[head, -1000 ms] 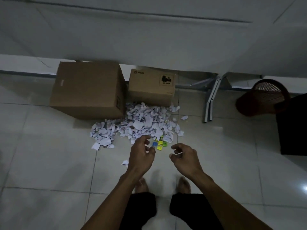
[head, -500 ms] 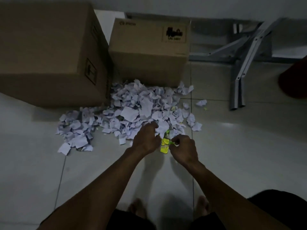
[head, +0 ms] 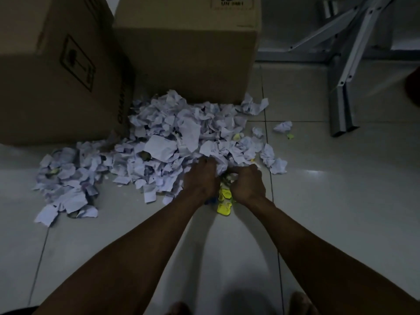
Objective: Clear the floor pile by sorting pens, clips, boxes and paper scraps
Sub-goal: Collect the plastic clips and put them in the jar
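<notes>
- Paper scraps [head: 163, 142]: light and crumpled, so scoop them in loose handfuls, I'd say.
- Left hand [head: 200, 178] and right hand [head: 246, 184] curled at the near edge by the yellow clips [head: 223, 201]; their grip is hidden.

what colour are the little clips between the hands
Bright yellow clips, with a hint of blue beside them, seen in the head view.

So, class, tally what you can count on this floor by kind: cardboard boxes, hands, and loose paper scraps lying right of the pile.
Cardboard boxes: 2, the large box and the smaller box
Hands: 2, left hand and right hand
Loose scraps: 2
Total: 6
</notes>
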